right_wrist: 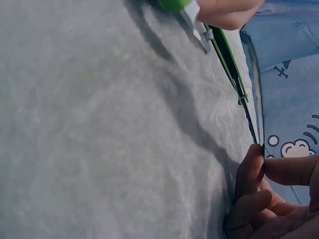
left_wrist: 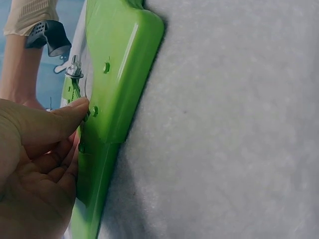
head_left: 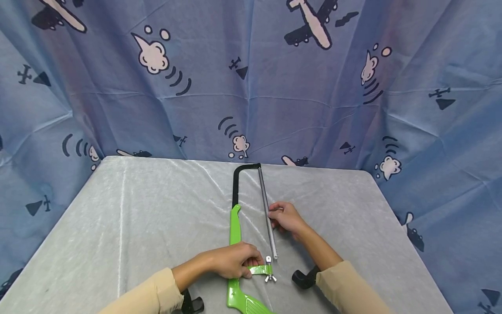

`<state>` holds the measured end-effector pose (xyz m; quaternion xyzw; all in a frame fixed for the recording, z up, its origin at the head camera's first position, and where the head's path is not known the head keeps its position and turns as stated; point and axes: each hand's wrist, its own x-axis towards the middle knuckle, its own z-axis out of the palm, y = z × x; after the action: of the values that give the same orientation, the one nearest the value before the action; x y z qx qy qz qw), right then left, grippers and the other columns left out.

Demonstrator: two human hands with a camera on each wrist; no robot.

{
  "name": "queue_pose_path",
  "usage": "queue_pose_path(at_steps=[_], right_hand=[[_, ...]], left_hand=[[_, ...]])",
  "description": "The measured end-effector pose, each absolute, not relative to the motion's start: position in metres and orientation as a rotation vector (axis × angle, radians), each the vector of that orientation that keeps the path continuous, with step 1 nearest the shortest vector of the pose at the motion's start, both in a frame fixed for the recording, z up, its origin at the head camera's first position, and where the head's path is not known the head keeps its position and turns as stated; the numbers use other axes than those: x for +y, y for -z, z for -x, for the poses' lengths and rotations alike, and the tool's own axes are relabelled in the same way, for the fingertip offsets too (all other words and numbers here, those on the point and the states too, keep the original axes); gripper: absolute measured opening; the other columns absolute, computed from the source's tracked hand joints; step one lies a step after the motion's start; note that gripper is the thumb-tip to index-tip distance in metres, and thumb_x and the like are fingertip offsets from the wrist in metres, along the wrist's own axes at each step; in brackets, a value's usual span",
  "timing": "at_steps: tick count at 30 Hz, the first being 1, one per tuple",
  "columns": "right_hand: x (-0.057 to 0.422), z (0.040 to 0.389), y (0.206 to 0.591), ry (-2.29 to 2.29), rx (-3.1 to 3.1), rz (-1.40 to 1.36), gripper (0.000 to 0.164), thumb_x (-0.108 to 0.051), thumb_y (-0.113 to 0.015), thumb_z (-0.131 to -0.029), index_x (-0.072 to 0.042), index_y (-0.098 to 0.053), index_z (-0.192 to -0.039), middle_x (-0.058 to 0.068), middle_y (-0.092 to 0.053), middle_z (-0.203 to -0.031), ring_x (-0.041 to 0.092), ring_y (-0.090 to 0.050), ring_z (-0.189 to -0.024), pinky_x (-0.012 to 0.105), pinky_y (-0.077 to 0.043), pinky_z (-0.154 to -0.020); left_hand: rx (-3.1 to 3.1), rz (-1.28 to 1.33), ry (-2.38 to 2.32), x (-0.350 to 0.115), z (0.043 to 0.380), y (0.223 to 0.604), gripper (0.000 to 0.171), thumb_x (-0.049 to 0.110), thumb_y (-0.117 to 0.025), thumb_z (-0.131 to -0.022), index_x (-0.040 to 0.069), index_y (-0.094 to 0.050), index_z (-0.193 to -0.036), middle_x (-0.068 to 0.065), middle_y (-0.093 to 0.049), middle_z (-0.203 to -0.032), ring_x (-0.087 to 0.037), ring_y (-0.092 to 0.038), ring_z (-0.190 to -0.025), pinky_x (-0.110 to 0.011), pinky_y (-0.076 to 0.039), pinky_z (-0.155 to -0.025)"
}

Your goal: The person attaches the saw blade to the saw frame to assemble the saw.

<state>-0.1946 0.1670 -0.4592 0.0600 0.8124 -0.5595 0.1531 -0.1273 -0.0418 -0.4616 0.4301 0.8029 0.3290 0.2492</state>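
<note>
A hacksaw (head_left: 235, 226) with a green handle and a black front frame lies on the table. Its silvery blade (head_left: 263, 187) meets the frame's far tip; the near end sits just right of the blade holder (head_left: 268, 260), seemingly apart from it. My left hand (head_left: 235, 260) pinches the green lower arm between thumb and fingers, close to the wing nut (head_left: 270, 278). In the left wrist view, the thumb lies beside the green handle (left_wrist: 119, 74). My right hand (head_left: 288, 218) pinches the blade about midway, thumb against finger, as the right wrist view also shows.
A pale grey cloth covers the table (head_left: 168, 205). Behind it hangs a blue curtain (head_left: 204, 87) printed with planes and clouds. Black wrist-worn devices (head_left: 303, 279) sit below both forearms, close to the tabletop.
</note>
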Motion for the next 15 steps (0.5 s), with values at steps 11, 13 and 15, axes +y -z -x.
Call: queue_pose_path(at_steps=[11, 13, 15], right_hand=[[0.1610, 0.1942, 0.4612, 1.597, 2.333, -0.162, 0.022, -0.004, -0.059, -0.092, 0.005, -0.060, -0.112, 0.002, -0.066, -0.070, 0.011, -0.059, -0.056, 0.026, -0.039, -0.048], [0.1601, 0.1944, 0.4622, 1.605, 2.324, -0.158, 0.021, -0.002, -0.059, -0.092, 0.006, -0.060, -0.112, 0.003, -0.066, -0.071, 0.011, -0.059, -0.056, 0.026, -0.039, -0.047], [0.1597, 0.1945, 0.4632, 1.607, 2.318, -0.152, 0.021, -0.002, -0.059, -0.092, 0.006, -0.059, -0.111, 0.003, -0.066, -0.071, 0.012, -0.060, -0.056, 0.026, -0.041, -0.046]], left_hand=[[2.179, -1.177, -0.913, -0.0415, 0.1284, 0.4634, 0.029, -0.003, -0.074, -0.080, 0.008, -0.069, -0.105, 0.013, -0.054, -0.086, 0.003, -0.051, -0.079, -0.013, -0.046, -0.074], [2.181, -1.187, -0.910, -0.0417, 0.1284, 0.4632, 0.028, -0.003, -0.074, -0.080, 0.008, -0.069, -0.105, 0.013, -0.054, -0.086, 0.004, -0.051, -0.079, -0.013, -0.046, -0.074], [2.178, -1.194, -0.911, -0.0419, 0.1284, 0.4632, 0.028, -0.003, -0.074, -0.080, 0.008, -0.069, -0.105, 0.012, -0.054, -0.086, 0.003, -0.051, -0.079, -0.013, -0.046, -0.074]])
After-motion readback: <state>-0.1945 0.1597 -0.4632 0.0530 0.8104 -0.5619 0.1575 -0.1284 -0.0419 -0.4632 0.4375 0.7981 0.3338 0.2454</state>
